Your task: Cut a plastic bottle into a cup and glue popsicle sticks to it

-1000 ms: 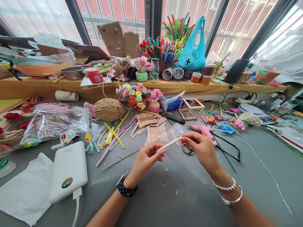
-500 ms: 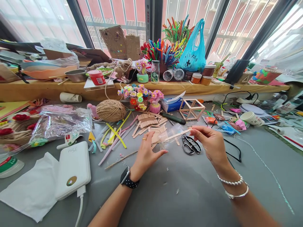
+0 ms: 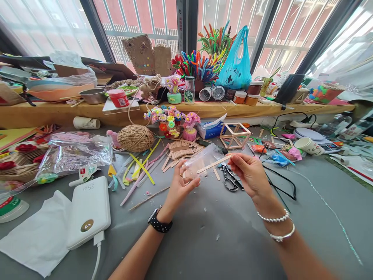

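A pale wooden craft stick (image 3: 214, 163) is pinched by one end between the thumb and fingers of my right hand (image 3: 250, 175). It slants down to the left across a clear plastic bag (image 3: 204, 158). My left hand (image 3: 177, 188), wearing a watch, has its fingers and thumb around the left end of this bag. Behind the bag lies a pile of loose craft sticks (image 3: 180, 151). Black-handled scissors (image 3: 230, 181) rest on the table just left of my right hand, which partly covers them.
A stick-built cube frame (image 3: 235, 136) stands beyond the scissors, beside a blue tissue pack (image 3: 212, 129). A twine ball (image 3: 135, 138) and coloured strips (image 3: 142, 165) lie left of the sticks. At the left is a white power bank (image 3: 89, 212) with its cable.
My left hand has closed on the plastic bag and raised it off the table. My right hand has moved slightly left with the craft stick, now over the bag.
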A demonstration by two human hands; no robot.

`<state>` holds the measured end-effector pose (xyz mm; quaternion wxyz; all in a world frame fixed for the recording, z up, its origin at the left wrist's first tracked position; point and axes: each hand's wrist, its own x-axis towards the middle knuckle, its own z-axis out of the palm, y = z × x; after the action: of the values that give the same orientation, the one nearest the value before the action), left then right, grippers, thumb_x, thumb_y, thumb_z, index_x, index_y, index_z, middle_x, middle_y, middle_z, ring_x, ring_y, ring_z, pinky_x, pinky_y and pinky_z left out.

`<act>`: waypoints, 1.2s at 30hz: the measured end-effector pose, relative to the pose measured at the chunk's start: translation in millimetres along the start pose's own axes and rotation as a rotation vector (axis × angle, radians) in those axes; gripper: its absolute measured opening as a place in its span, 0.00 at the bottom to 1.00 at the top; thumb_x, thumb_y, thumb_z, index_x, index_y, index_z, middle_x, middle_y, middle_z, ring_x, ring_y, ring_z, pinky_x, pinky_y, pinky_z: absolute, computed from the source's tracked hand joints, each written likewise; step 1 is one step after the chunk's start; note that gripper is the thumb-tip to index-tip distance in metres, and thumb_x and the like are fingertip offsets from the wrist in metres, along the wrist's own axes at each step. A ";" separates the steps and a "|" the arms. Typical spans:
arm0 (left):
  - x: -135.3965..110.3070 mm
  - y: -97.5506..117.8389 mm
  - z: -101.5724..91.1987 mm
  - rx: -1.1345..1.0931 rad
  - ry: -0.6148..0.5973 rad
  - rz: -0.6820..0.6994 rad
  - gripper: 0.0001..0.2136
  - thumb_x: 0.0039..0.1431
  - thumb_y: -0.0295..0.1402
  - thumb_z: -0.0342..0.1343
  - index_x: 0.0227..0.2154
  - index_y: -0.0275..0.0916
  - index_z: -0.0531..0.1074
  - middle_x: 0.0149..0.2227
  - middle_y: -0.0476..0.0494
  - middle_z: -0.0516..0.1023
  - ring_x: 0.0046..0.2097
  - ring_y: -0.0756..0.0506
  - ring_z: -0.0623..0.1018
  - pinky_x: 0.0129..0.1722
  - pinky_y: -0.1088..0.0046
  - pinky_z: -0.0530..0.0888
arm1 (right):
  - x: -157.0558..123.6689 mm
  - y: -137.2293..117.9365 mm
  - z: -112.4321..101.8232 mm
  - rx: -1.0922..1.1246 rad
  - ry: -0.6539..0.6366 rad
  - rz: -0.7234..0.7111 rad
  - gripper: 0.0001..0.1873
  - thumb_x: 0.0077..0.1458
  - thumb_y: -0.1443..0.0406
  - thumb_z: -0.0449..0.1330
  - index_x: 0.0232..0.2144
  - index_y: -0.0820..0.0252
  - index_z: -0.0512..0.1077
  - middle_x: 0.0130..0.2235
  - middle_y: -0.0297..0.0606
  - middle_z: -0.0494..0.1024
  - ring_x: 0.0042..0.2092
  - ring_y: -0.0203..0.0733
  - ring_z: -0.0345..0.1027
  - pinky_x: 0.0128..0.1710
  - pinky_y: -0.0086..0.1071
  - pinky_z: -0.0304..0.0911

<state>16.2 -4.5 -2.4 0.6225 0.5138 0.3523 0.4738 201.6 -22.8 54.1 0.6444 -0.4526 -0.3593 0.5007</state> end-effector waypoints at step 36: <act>-4.7 -2.1 -4.1 -0.002 0.123 0.273 0.27 0.47 0.31 0.57 0.47 0.52 0.49 0.54 0.44 0.53 0.41 0.50 0.72 0.37 0.70 0.73 | 15.1 18.2 16.0 0.040 -0.125 0.078 0.09 0.36 0.60 0.67 0.23 0.59 0.76 0.22 0.31 0.75 0.23 0.26 0.62 0.24 0.21 0.58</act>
<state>11.4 -7.8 -5.6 0.5301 0.5262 0.3160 0.5851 184.7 -3.0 42.4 0.6095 -0.4212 -0.3711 0.5598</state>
